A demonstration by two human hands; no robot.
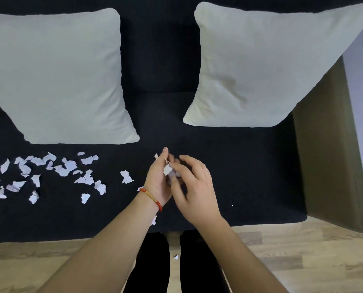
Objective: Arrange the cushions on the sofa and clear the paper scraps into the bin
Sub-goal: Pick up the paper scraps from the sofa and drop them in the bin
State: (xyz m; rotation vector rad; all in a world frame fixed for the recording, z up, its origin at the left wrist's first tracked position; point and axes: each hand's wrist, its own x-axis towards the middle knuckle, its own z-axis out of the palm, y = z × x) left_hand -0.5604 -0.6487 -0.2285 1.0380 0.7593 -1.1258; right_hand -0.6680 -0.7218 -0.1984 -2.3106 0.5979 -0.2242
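Note:
Two white cushions lean against the back of the black sofa (250, 166), one on the left (58, 79) and one on the right (267, 68). Several torn white paper scraps (66, 172) lie scattered on the seat's left half. My left hand (158, 182), with a red bracelet at the wrist, is cupped around a small bunch of gathered scraps (169, 169) over the middle of the seat. My right hand (194, 187) hovers right beside it with fingers spread and slightly blurred, touching the bunch.
A single scrap (175, 257) lies on the wooden floor between my legs. Another scrap (153, 219) sits near the seat's front edge under my left forearm. A brown wooden panel (328, 144) stands at the sofa's right end. No bin is in view.

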